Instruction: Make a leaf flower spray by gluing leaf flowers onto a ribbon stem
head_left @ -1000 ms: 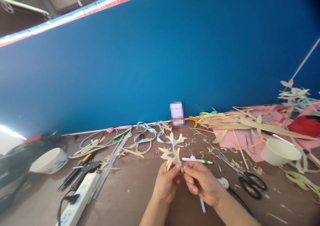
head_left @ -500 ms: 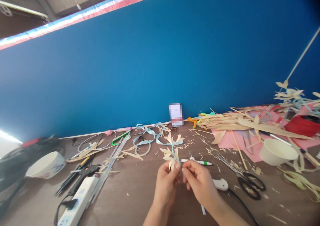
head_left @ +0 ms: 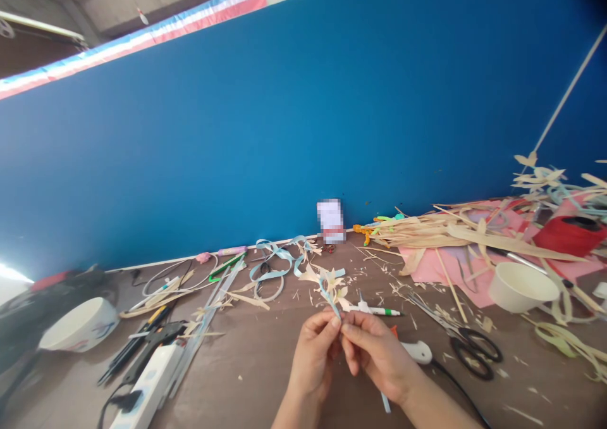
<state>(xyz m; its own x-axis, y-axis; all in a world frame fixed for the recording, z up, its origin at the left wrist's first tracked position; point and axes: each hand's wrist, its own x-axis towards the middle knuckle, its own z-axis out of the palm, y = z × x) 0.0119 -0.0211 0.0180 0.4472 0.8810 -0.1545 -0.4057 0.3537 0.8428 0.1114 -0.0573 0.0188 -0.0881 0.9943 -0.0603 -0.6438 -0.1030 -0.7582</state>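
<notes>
Between my hands stands a spray of cream artificial flowers [head_left: 310,276], its stem wrapped in light blue ribbon [head_left: 329,297]. My left hand [head_left: 310,347] pinches the lower stem between thumb and fingers. Right beside it, my right hand [head_left: 379,350] is closed with thumb and forefinger at the stem's lower end; the fingertips hide exactly what they grip there. A white pen-like stick with a green band [head_left: 385,311] lies just beyond the right hand. Partly hidden behind that hand is a white-handled tool [head_left: 418,352] with a black cable. A pale blue strip [head_left: 386,404] shows below the right wrist.
Black-handled scissors [head_left: 474,352] and a white bowl [head_left: 521,288] are at right, near cream strips [head_left: 417,231] on pink paper [head_left: 478,290]. At left are another bowl [head_left: 80,324], a black glue gun [head_left: 159,340], a power strip [head_left: 154,378] and clear sticks [head_left: 202,331].
My right hand has moved left against my left hand, its fingertips now at the stem. The flower spray has turned and dipped slightly between them.
</notes>
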